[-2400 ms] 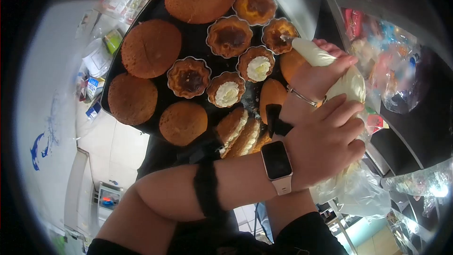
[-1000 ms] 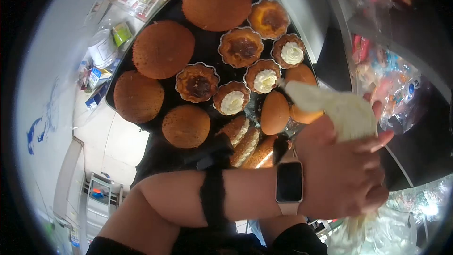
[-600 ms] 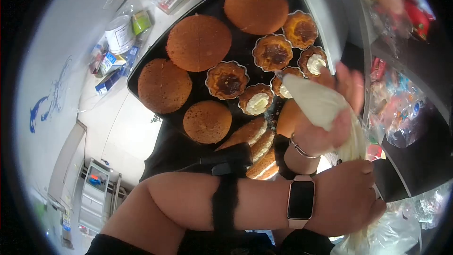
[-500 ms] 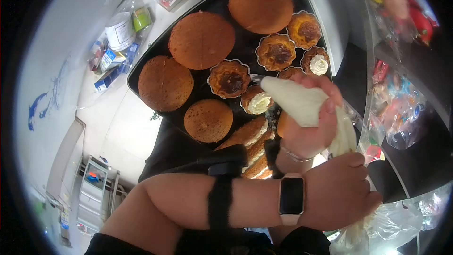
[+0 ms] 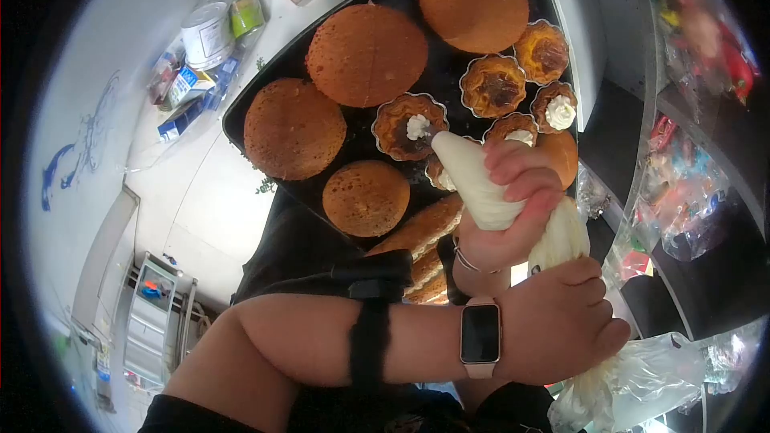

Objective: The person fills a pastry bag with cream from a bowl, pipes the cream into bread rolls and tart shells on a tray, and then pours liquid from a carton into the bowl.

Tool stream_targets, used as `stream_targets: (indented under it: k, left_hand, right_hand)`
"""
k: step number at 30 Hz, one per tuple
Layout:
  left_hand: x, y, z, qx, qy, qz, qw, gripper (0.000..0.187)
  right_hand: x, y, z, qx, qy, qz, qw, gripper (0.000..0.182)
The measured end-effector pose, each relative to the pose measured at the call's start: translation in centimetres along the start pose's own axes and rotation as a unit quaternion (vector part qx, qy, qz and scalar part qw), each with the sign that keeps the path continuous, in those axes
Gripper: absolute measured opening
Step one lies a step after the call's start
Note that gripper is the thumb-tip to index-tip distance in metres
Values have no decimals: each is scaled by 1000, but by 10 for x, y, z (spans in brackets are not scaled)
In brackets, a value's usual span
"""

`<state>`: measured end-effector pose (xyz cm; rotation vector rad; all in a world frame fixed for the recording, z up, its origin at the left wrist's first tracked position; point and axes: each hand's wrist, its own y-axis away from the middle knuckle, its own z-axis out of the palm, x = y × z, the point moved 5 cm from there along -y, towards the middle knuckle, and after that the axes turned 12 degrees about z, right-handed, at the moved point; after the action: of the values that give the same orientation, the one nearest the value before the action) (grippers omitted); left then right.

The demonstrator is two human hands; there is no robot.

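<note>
My right hand [image 5: 517,204], with a bracelet on its wrist, wraps round the front of a white piping bag [image 5: 473,176]. The nozzle points left into a tart [image 5: 393,132], where a small dab of cream [image 5: 419,127] sits on the browned filling. My left hand [image 5: 565,321], wearing a smartwatch [image 5: 480,333], is closed round the rear of the bag, whose tail hangs below the fist. The left forearm crosses in front of the right. Cream tops a tart [image 5: 555,107] at the right and one partly hidden under the nozzle. Two tarts [image 5: 493,87] farther back have bare tops.
A dark tray [image 5: 281,64] carries several round brown cakes [image 5: 367,54] and cream-filled slices [image 5: 425,232]. Beyond its left edge stand a white tub [image 5: 207,36] and small boxes [image 5: 190,87]. Plastic-wrapped goods [image 5: 674,192] lie at the right, with a clear bag [image 5: 658,377] below.
The nozzle has come over the left tart, and a dab of cream now shows there. The view has shifted, so the tray sits slightly farther right. Both hands keep their hold on the bag.
</note>
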<state>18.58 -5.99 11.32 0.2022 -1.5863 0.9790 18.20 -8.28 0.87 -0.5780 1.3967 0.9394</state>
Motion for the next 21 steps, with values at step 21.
stream_targets:
  k: [21]
  left_hand:
    - [5, -1, -2, 45, 14, -2, 999, 10]
  right_hand:
    - [-1, 0, -1, -37, -68, 17, 997, 35]
